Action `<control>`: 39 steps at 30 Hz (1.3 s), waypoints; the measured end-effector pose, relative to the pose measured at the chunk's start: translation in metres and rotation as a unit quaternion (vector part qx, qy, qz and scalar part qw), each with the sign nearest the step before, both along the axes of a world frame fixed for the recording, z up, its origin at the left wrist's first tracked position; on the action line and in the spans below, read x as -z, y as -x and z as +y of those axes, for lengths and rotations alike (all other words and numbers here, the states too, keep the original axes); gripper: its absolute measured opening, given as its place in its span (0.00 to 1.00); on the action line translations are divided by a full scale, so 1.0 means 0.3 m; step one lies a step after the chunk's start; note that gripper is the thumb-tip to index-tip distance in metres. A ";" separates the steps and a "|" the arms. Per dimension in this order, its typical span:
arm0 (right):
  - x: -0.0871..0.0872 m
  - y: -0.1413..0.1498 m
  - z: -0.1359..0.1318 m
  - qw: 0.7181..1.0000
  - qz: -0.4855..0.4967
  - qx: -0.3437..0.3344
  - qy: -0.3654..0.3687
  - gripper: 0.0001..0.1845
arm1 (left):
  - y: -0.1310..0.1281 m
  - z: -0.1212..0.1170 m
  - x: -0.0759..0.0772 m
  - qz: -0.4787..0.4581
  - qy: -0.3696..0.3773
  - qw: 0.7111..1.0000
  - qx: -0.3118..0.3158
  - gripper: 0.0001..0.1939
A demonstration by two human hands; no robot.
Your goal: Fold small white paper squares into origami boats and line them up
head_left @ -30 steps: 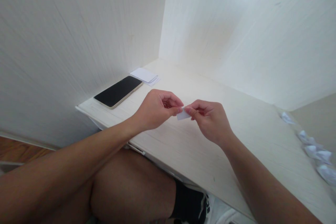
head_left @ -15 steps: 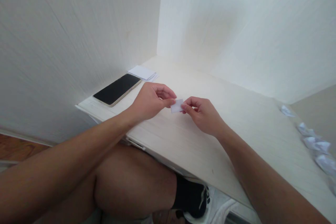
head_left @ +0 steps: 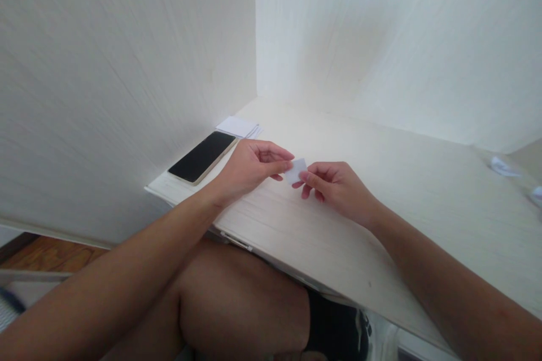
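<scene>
A small white square of paper (head_left: 297,170), seemingly folded, is held just above the table between both hands. My left hand (head_left: 258,164) pinches its left edge between thumb and fingers. At its right side my right hand (head_left: 332,183) grips it, thumb on top and fingers partly behind it. The fold lines are too faint to make out. Behind my left hand lie a black-screened phone (head_left: 202,158) and a small stack of white paper sheets (head_left: 238,126).
The pale wooden table (head_left: 406,225) meets a wall on the left and another at the back. White crumpled or folded paper pieces (head_left: 505,167) lie along its far right side. My leg (head_left: 249,293) is under the front edge.
The view has swung left, so everything shifts right in it and fewer paper pieces show. The small paper has been turned to a tilt, and my right thumb now lies more over it.
</scene>
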State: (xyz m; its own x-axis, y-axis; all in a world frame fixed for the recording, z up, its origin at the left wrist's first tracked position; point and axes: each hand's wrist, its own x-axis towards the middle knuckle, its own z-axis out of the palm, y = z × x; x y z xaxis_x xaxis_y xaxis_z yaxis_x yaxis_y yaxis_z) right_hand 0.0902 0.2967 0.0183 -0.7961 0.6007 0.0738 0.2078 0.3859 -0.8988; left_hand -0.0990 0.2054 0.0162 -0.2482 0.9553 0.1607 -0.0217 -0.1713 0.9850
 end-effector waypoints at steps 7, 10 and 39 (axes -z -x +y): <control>-0.017 -0.006 0.005 1.000 0.012 -0.002 0.006 0.19 | -0.010 0.001 -0.018 0.023 -0.004 0.999 -0.035 0.11; -0.012 0.001 -0.003 0.998 0.016 -0.008 0.055 0.23 | -0.026 -0.006 -0.018 0.034 -0.022 0.998 -0.048 0.10; 0.013 0.006 -0.004 0.999 -0.018 -0.005 -0.030 0.11 | -0.057 -0.022 -0.017 0.232 -0.009 0.972 -0.041 0.07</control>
